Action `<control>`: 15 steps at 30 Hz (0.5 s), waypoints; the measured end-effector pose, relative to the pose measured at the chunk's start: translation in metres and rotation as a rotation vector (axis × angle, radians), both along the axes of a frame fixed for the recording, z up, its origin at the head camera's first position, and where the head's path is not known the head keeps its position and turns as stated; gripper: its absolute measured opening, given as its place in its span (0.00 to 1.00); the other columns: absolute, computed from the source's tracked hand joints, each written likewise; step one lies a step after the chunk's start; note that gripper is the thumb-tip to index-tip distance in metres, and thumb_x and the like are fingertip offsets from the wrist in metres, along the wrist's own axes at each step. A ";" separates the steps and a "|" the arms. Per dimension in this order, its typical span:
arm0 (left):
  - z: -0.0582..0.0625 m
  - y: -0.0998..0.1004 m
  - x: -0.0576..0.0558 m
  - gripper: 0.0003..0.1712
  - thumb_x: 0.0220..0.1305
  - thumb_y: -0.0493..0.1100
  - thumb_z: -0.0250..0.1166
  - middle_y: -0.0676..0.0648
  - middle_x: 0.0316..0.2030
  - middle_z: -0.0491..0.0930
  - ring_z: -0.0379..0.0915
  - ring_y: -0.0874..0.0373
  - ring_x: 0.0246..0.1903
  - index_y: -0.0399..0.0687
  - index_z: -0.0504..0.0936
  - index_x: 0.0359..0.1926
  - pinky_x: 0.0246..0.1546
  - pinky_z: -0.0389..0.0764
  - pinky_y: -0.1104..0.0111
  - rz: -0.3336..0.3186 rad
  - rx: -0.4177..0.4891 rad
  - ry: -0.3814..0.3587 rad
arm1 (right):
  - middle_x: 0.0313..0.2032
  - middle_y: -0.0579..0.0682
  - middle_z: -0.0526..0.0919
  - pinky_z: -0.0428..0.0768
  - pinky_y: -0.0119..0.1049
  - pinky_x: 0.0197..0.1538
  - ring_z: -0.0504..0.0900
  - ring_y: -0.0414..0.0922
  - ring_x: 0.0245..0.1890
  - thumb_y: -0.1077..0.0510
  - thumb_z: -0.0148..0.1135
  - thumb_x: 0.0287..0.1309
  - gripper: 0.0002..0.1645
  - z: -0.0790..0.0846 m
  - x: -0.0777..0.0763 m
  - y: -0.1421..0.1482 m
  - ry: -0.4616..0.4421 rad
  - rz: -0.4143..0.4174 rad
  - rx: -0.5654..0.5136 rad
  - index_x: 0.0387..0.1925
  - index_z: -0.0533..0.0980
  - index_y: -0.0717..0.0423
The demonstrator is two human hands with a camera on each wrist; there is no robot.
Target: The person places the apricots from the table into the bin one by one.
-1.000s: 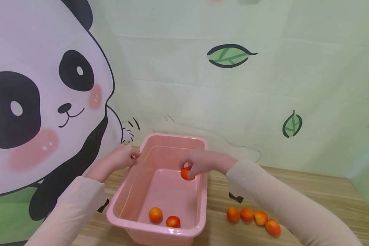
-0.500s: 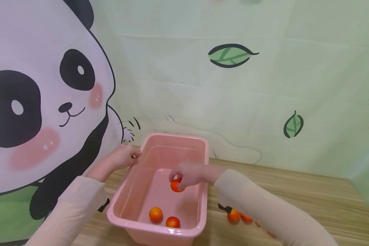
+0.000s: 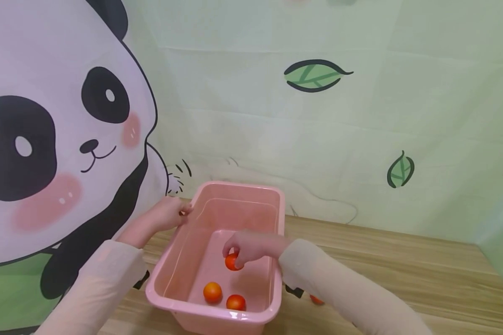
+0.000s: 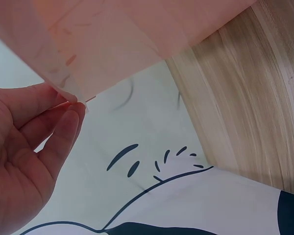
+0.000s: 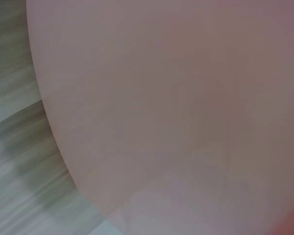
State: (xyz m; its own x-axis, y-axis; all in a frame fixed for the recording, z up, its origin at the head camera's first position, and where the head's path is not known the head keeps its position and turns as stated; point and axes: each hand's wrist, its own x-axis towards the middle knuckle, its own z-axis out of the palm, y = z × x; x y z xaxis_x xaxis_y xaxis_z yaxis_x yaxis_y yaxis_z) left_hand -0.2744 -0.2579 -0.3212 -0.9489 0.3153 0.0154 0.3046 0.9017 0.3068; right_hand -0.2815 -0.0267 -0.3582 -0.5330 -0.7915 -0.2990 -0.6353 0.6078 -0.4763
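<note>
A pink plastic tub (image 3: pixel 251 317) stands on the wooden table, with its long side running away from me. My left hand (image 3: pixel 167 214) pinches the tub's left rim; the left wrist view shows thumb and fingertips (image 4: pixel 71 120) meeting at the edge. Inside the tub, my right hand (image 3: pixel 251 246) holds a small round orange-red fruit (image 3: pixel 232 262) low above the floor. An orange fruit (image 3: pixel 212 292) and a redder fruit (image 3: pixel 236 303) lie at the near end. In the right wrist view the pink tub wall (image 5: pixel 161 107) fills most of the frame, and the held fruit is hidden.
Right of the tub, one fruit (image 3: pixel 316 300) peeks out from behind my right sleeve (image 3: pixel 343 284) on the wooden table (image 3: pixel 385 260). Behind the table hangs a pale green cloth (image 3: pixel 318 149) with a printed panda (image 3: pixel 67 139) and leaves.
My right hand has moved left, nearer and lower into the tub with the fruit. Its sleeve now covers most of the fruits on the table. My left hand stays at the rim.
</note>
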 end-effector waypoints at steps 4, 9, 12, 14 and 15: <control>-0.001 0.000 0.000 0.05 0.54 0.32 0.58 0.47 0.25 0.78 0.69 0.58 0.25 0.43 0.79 0.28 0.24 0.70 0.73 -0.004 -0.001 0.002 | 0.32 0.40 0.78 0.76 0.24 0.36 0.73 0.37 0.33 0.62 0.63 0.46 0.15 -0.006 -0.002 -0.001 0.001 0.004 -0.002 0.37 0.77 0.44; -0.001 0.001 0.000 0.05 0.53 0.31 0.58 0.48 0.24 0.77 0.67 0.59 0.24 0.43 0.79 0.27 0.23 0.68 0.74 -0.010 0.006 0.009 | 0.30 0.40 0.78 0.75 0.25 0.36 0.73 0.38 0.32 0.63 0.64 0.44 0.14 -0.012 -0.005 -0.001 -0.017 -0.022 0.009 0.36 0.78 0.45; 0.000 0.001 0.000 0.05 0.53 0.31 0.58 0.47 0.25 0.78 0.69 0.58 0.25 0.42 0.79 0.27 0.24 0.70 0.73 -0.013 0.007 0.010 | 0.30 0.40 0.77 0.75 0.26 0.36 0.73 0.38 0.32 0.63 0.65 0.43 0.15 -0.013 -0.005 -0.001 -0.022 -0.047 0.042 0.35 0.78 0.44; 0.000 0.001 -0.001 0.05 0.53 0.31 0.58 0.46 0.26 0.79 0.70 0.58 0.26 0.42 0.79 0.27 0.24 0.71 0.73 -0.012 0.004 0.003 | 0.31 0.40 0.77 0.75 0.27 0.36 0.73 0.39 0.32 0.62 0.66 0.42 0.15 -0.013 -0.003 -0.001 -0.031 -0.063 0.068 0.34 0.78 0.43; 0.000 0.001 -0.001 0.05 0.54 0.31 0.58 0.46 0.27 0.79 0.71 0.57 0.26 0.42 0.79 0.28 0.24 0.72 0.73 -0.009 0.002 0.000 | 0.31 0.39 0.76 0.75 0.27 0.36 0.73 0.39 0.32 0.62 0.66 0.41 0.15 -0.013 -0.003 0.000 -0.043 -0.076 0.079 0.34 0.78 0.43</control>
